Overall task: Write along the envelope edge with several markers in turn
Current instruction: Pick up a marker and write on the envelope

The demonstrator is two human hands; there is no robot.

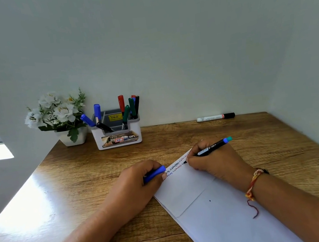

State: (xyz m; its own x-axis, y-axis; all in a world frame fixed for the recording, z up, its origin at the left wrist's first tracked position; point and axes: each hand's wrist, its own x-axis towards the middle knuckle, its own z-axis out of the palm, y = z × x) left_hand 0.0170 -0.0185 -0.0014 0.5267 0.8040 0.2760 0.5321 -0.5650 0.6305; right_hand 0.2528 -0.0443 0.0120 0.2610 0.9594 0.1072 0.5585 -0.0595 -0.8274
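A white envelope (pixel 211 205) lies slanted on the wooden desk, with lines of black, red and blue writing along its far edge. My right hand (pixel 215 160) grips a black-barrelled marker (pixel 211 148) with a blue and teal end, its tip touching the envelope by the writing. My left hand (pixel 140 183) rests on the envelope's left corner and holds a blue marker cap (pixel 154 174) in its curled fingers.
A white and grey organiser (pixel 117 135) with several blue, red, green and black markers stands at the back. A pot of white flowers (pixel 59 116) is left of it. A capped white marker (pixel 215 117) lies by the back wall. Walls close in on both sides.
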